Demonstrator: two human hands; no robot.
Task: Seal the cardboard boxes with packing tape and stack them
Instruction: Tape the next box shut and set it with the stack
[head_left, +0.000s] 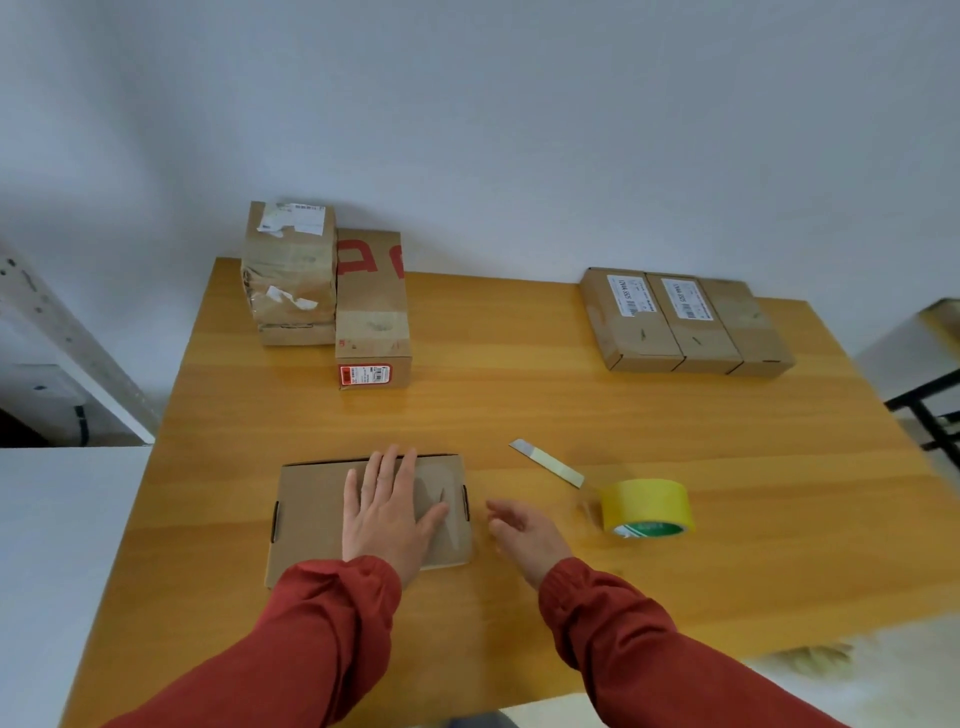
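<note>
A flat cardboard box (311, 512) lies near the front of the wooden table (519, 405). My left hand (389, 506) presses flat on its lid with straight fingers. Just right of the box, my right hand (524, 535) hovers over the table, fingers relaxed and holding nothing. A yellow roll of packing tape (647, 506) stands on the table to the right of that hand. A box cutter (545, 462) lies just behind the roll.
A stack of taped boxes (291, 275) and a long box with red print (371, 312) stand at the back left. Three labelled boxes (680, 322) lie side by side at the back right. A black chair frame (930, 410) is off the right edge.
</note>
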